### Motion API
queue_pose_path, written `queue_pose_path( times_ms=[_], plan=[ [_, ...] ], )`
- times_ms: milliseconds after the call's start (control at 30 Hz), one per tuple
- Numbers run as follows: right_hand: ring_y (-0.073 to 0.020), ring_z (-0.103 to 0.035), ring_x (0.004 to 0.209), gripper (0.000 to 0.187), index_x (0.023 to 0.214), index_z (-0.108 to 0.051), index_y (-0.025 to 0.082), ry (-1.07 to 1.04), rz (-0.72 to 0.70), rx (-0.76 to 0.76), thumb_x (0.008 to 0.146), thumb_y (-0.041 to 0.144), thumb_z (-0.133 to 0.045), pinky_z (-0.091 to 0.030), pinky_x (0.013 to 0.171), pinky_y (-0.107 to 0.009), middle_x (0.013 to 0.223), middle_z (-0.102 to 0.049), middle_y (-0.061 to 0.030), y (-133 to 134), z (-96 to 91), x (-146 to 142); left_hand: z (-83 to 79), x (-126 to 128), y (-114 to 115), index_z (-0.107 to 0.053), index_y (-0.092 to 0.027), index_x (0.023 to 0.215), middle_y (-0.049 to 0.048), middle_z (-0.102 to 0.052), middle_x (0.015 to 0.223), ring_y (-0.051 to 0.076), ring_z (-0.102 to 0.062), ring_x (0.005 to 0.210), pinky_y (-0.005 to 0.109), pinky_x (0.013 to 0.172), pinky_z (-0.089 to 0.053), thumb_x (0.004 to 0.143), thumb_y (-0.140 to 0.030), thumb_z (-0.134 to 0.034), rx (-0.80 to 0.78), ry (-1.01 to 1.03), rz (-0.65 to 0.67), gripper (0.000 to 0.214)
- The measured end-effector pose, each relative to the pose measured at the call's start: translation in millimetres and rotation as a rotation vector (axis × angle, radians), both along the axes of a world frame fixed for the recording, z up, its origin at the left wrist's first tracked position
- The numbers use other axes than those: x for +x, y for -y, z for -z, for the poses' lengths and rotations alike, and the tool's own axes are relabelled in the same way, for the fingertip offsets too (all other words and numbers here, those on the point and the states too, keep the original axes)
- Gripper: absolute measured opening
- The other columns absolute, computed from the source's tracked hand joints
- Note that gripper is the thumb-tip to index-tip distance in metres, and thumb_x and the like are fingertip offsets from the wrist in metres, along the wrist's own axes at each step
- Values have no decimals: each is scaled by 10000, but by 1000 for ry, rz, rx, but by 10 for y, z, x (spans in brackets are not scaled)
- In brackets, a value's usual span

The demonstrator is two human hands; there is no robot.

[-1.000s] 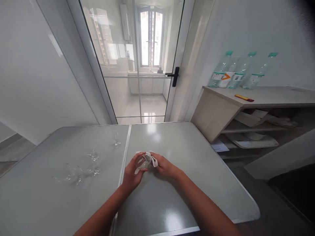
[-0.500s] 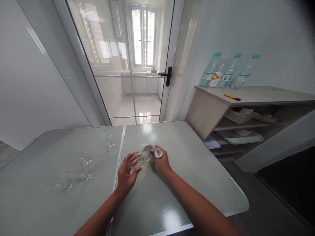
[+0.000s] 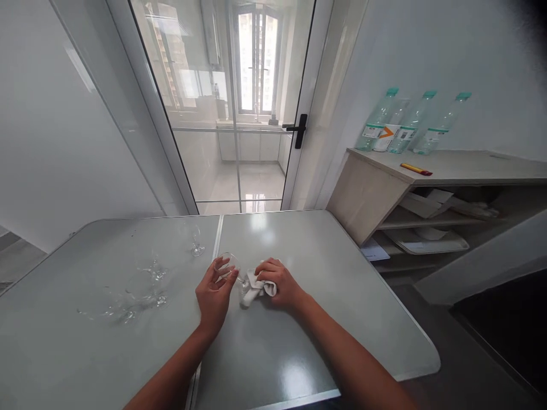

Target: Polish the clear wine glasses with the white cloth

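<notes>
I see a wide grey folding table [image 3: 299, 341] filling the lower view, with a pale wooden shelf unit [image 3: 363, 193] to its right carrying clear plastic bottles with green caps [image 3: 410, 122]. Several clear glasses [image 3: 128, 296] lie on the table's left half. My left hand [image 3: 213, 293] curls its fingers around the bowl of a clear stemmed glass [image 3: 228, 263], tilted just by the table's centre seam. My right hand [image 3: 280, 282] is clenched on a crumpled white cloth [image 3: 253, 289], pressed against the glass's stem.
</notes>
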State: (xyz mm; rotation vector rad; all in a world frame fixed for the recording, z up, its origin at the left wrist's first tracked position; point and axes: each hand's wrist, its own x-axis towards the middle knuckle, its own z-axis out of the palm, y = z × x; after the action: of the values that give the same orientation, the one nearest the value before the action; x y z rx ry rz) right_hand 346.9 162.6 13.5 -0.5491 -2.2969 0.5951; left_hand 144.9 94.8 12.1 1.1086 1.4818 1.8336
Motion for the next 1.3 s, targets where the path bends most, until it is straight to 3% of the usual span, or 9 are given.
queue_pose_path(
  times_ms=[167, 333, 567, 800, 867, 933, 1067, 1167, 1300],
  plan=[
    [-177, -665, 842, 439, 1245, -689, 287, 374, -12, 51, 810, 247, -644, -472, 801, -323, 1346, -632, -65, 164, -170, -5, 54, 15, 4, -623, -237, 1352, 120, -713, 1294, 260, -764, 1034, 443, 892, -668, 791, -391, -864, 61, -129, 5, 630],
    [-221, -697, 885, 672, 1465, -523, 355, 717, 66, 19, 807, 259, -619, -483, 812, -385, 1521, -537, -60, 326, -320, -112, 84, 17, -2, -627, -260, 1363, 100, -715, 1291, 259, -760, 1033, 448, 847, -681, 792, -378, -865, 92, -316, 2, 630],
    [-266, -727, 949, 636, 1414, -543, 306, 765, 114, -56, 788, 202, -589, -513, 769, -375, 1521, -559, -61, 393, -308, -183, 88, 32, -29, -607, -298, 1389, 91, -696, 1327, 272, -721, 1137, 423, 826, -675, 829, -370, -831, 36, -360, 71, 607],
    [-286, -749, 985, 669, 1468, -507, 296, 734, 202, -72, 806, 207, -548, -550, 768, -394, 1582, -520, -47, 405, -272, -180, 108, 7, -127, -436, -331, 1523, 121, -570, 1479, 288, -631, 1293, 487, 1025, -590, 834, -376, -822, 33, -307, 217, 791],
    [-295, -751, 999, 702, 1507, -474, 306, 744, 241, -89, 814, 215, -545, -555, 793, -407, 1603, -496, -53, 387, -255, -168, 89, -35, -155, -407, -315, 1517, 132, -523, 1505, 291, -592, 1334, 500, 1090, -534, 832, -376, -822, 65, -331, 164, 804],
    [-305, -754, 1001, 708, 1518, -469, 299, 773, 309, -123, 818, 217, -540, -558, 804, -420, 1619, -473, -67, 348, -227, -144, 70, -122, -194, -455, -276, 1437, 131, -532, 1444, 276, -584, 1318, 487, 1104, -508, 886, -372, -761, 77, -371, 11, 637],
    [-336, -741, 1064, 711, 1543, -454, 209, 841, 500, -201, 835, 206, -518, -556, 838, -445, 1665, -380, -143, 210, -157, -49, 89, -433, -306, -533, -222, 1223, 108, -544, 1277, 248, -594, 1202, 447, 1039, -524, 915, -271, -664, -83, -432, -291, 338],
    [-350, -731, 1091, 680, 1548, -442, 140, 883, 647, -254, 873, 206, -481, -548, 864, -455, 1664, -353, -204, 77, -133, 73, 157, -690, -391, -541, -206, 1130, 102, -520, 1260, 258, -558, 1237, 455, 1095, -476, 775, -117, -691, -220, -434, -312, 395],
    [-357, -727, 1091, 600, 1501, -494, 110, 893, 784, -303, 916, 234, -444, -538, 894, -462, 1649, -367, -227, -74, -156, 268, 258, -923, -518, -521, -182, 1131, 114, -524, 1221, 297, -560, 1245, 516, 1115, -438, 704, -120, -720, -340, -370, -313, 476]
  ],
)
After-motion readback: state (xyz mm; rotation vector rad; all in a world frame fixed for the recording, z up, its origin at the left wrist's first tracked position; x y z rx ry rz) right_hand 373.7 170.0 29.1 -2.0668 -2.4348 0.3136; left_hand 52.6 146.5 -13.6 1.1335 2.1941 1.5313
